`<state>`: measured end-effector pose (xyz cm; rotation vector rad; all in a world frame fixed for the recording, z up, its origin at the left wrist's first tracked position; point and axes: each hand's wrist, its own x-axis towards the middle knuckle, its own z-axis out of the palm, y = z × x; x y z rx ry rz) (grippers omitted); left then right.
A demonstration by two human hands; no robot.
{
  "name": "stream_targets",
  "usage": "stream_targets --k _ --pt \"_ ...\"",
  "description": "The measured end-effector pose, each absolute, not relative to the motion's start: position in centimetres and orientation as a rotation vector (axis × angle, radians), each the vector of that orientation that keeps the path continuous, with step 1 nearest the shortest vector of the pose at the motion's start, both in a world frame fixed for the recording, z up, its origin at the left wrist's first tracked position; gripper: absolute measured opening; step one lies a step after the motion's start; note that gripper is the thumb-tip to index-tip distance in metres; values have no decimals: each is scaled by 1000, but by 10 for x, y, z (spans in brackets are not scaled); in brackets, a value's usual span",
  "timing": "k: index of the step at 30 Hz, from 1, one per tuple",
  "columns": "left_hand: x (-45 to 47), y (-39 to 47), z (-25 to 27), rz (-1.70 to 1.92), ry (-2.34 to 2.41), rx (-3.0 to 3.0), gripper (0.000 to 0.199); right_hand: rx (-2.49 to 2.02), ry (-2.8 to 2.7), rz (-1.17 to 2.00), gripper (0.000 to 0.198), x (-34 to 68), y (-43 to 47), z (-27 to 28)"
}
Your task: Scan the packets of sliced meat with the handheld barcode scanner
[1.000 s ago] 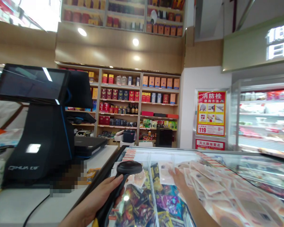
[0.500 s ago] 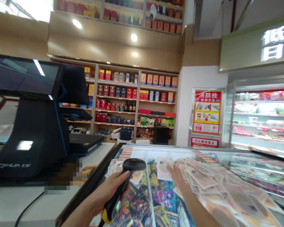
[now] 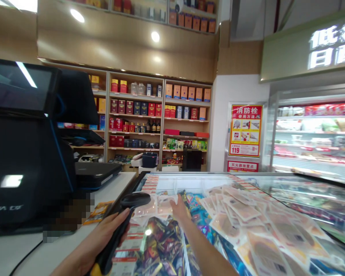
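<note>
My left hand [image 3: 107, 232] is wrapped round the handle of a black barcode scanner [image 3: 135, 199] with a yellow lower end. The scanner's head is raised and points toward a flat, pale see-through packet [image 3: 164, 205]. At that packet's right edge my right hand [image 3: 178, 210] has its thumb and fingers closed. Both hands are over a glass-sided display case. Below them lie small dark wrapped packets [image 3: 162, 243] in one compartment. Right of my right forearm is a spread pile of similar flat packets [image 3: 237, 205], partly covering blue packets [image 3: 199, 214].
A black checkout terminal [image 3: 23, 161] stands on the white counter [image 3: 25, 253] at left, with a cable in front. An orange packet [image 3: 99, 212] lies by the counter's edge. Shelves of boxes and bottles [image 3: 136, 109] line the back wall. A lit refrigerated cabinet [image 3: 316, 138] is at right.
My right hand has moved left with the flat packet, bringing it beside the scanner head. My left hand and the scanner sit further left in view, which has itself shifted slightly.
</note>
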<state>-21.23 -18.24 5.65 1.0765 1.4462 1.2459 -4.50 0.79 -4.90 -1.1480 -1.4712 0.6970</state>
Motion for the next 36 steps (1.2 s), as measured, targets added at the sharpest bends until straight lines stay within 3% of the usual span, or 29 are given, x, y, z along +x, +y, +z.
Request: stream_targets --k 10,20,24,27,36 --pt "-210 -174 49 1295 1475 964 41 -1326 -1586 538 56 -51 6 -45" --pt "-174 -164 48 1169 1399 1155 42 -1551 -1472 32 46 139 -9 -13" --pt "-159 -160 52 1062 1302 1259 42 -1904 -1349 -70 56 200 -29 -6" --pt "-148 -160 57 1031 1315 1300 44 -2120 -1354 -65 67 219 -36 -9" --pt "-141 -164 61 1026 1307 1348 46 -1984 -1437 85 72 229 -35 -13"
